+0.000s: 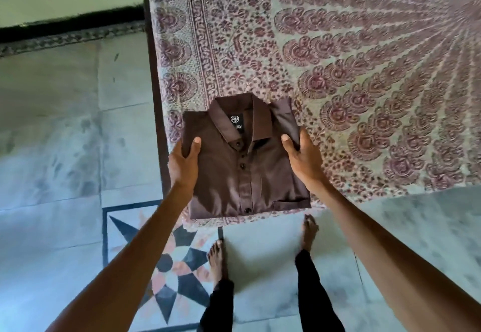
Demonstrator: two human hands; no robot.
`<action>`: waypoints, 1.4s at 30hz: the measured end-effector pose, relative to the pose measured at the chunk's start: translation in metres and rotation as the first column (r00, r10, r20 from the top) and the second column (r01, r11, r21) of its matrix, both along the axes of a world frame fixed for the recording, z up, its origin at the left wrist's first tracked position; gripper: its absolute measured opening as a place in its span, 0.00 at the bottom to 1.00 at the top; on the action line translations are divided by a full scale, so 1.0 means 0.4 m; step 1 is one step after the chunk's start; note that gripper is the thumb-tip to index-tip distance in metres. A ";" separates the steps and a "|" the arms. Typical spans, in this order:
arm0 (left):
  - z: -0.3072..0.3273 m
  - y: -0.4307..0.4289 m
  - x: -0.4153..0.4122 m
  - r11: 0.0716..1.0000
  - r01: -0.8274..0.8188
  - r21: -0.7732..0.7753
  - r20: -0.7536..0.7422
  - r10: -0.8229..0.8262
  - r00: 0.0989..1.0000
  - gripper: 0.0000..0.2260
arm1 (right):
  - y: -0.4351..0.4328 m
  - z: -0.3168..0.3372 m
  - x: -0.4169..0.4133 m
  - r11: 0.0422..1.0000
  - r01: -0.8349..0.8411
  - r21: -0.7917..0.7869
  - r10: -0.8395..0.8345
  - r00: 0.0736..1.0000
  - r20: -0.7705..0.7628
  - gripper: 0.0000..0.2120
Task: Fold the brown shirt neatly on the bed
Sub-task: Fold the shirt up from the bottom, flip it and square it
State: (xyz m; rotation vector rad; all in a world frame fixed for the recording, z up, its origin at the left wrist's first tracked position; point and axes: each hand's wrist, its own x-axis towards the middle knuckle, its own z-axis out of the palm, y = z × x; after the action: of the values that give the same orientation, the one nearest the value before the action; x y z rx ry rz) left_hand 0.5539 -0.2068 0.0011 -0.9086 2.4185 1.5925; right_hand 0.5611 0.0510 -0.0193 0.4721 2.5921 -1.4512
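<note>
I see the shirt (pixel 244 165) folded into a tidy rectangle, front up, collar away from me and the buttoned placket running down its middle. It lies at the near corner of the bed (pixel 364 76), on the patterned bedspread (pixel 338 45), with its bottom edge close to the bed's near edge and its left edge reaching the bed's left side. A black label (pixel 236 121) shows inside the collar, and a chest pocket (pixel 291 203) sits at the lower right corner of the fold.

My left hand (pixel 183 161) grips the shirt's left edge, thumb on top of the cloth and the fingers tucked under or beside it. My right hand (pixel 303 156) grips the right edge the same way, thumb on top near the collar. I cannot tell whether the shirt rests fully on the bed or is slightly lifted.

Below, my bare feet (pixel 309 232) stand on the tiled floor (pixel 52 149), beside a star inlay (pixel 177 266).
</note>
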 end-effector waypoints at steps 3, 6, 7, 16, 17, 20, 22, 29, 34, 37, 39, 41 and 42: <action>-0.053 -0.065 0.014 0.999 0.024 -0.023 -0.050 -0.026 0.998 0.13 | -0.055 -0.031 0.013 0.999 0.026 0.026 -0.025 0.999 -0.038 0.23; -0.082 -0.107 0.010 0.999 0.038 -0.033 -0.043 -0.039 0.998 0.15 | -0.102 -0.054 0.015 0.998 0.049 0.046 -0.047 0.997 -0.057 0.26; -0.092 -0.116 0.006 0.998 0.048 -0.048 -0.020 -0.049 0.999 0.16 | -0.113 -0.062 0.011 0.996 0.049 0.071 -0.045 0.997 -0.067 0.27; -0.098 -0.120 0.083 0.789 0.264 -0.554 -0.188 -0.428 0.884 0.14 | -0.159 -0.056 0.068 0.787 0.148 0.599 0.060 0.948 -0.312 0.09; -0.106 -0.109 0.096 0.703 0.366 -0.609 -0.172 -0.568 0.805 0.13 | -0.169 -0.062 0.079 0.768 0.059 0.637 0.161 0.946 -0.281 0.11; -0.146 -0.068 0.121 0.423 0.551 -0.720 0.033 -0.771 0.636 0.23 | -0.191 -0.102 0.093 0.650 -0.207 0.731 0.392 0.915 -0.090 0.22; -0.171 -0.054 0.122 0.414 0.563 -0.715 0.088 -0.747 0.659 0.28 | -0.192 -0.130 0.083 0.623 -0.263 0.737 0.397 0.918 -0.008 0.27; -0.204 -0.036 0.120 0.443 0.531 -0.722 0.122 -0.675 0.728 0.31 | -0.173 -0.170 0.045 0.588 -0.331 0.738 0.359 0.924 0.129 0.36; -0.177 -0.045 0.121 0.742 0.216 -0.635 0.021 -0.263 0.965 0.26 | -0.165 -0.164 0.039 0.619 -0.330 0.713 0.372 0.922 0.104 0.35; -0.176 -0.061 0.138 0.851 0.079 -0.520 0.074 -0.047 0.996 0.21 | -0.163 -0.166 0.039 0.609 -0.338 0.717 0.380 0.918 0.111 0.35; -0.181 -0.068 0.158 0.856 0.077 -0.512 0.073 -0.046 0.996 0.18 | -0.165 -0.167 0.039 0.608 -0.329 0.722 0.374 0.921 0.105 0.35; -0.185 -0.068 0.169 0.854 0.057 -0.518 0.086 -0.015 0.996 0.19 | -0.166 -0.169 0.039 0.608 -0.316 0.729 0.370 0.924 0.093 0.35; -0.184 -0.066 0.172 0.855 0.043 -0.516 0.094 0.007 0.996 0.20 | -0.167 -0.169 0.038 0.606 -0.311 0.732 0.370 0.925 0.086 0.35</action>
State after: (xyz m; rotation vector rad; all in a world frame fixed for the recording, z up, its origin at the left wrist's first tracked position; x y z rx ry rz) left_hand 0.6226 -0.2333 -0.0724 -0.9936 2.8256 0.8600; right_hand 0.5764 -0.0158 -0.0869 -0.0436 3.0183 -0.2400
